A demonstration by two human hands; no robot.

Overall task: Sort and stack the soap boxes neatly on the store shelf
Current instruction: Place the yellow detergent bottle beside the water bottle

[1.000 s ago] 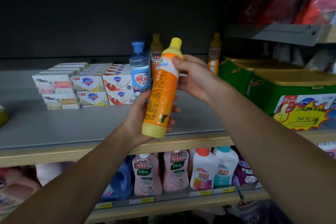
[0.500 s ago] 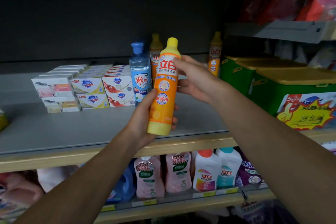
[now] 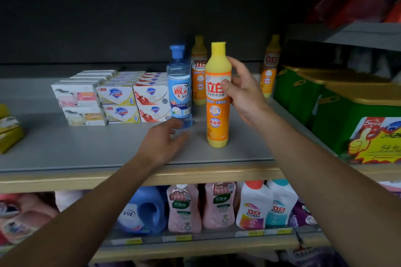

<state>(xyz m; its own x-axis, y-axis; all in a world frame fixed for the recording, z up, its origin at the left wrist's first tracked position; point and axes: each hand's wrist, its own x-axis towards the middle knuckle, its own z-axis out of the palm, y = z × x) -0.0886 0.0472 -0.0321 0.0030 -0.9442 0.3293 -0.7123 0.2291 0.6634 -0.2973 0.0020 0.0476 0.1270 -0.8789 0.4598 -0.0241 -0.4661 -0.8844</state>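
Now our right hand [image 3: 245, 93] lightly holds the tall orange plastic bottle [image 3: 217, 102] upright on the grey shelf [image 3: 86, 147], steadying it; our left hand [image 3: 165, 141] hovers relaxed, empty.

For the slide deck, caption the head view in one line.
Right hand steadies an upright orange dish-soap bottle on the grey shelf; open left hand hovers nearby, soap boxes stacked behind.
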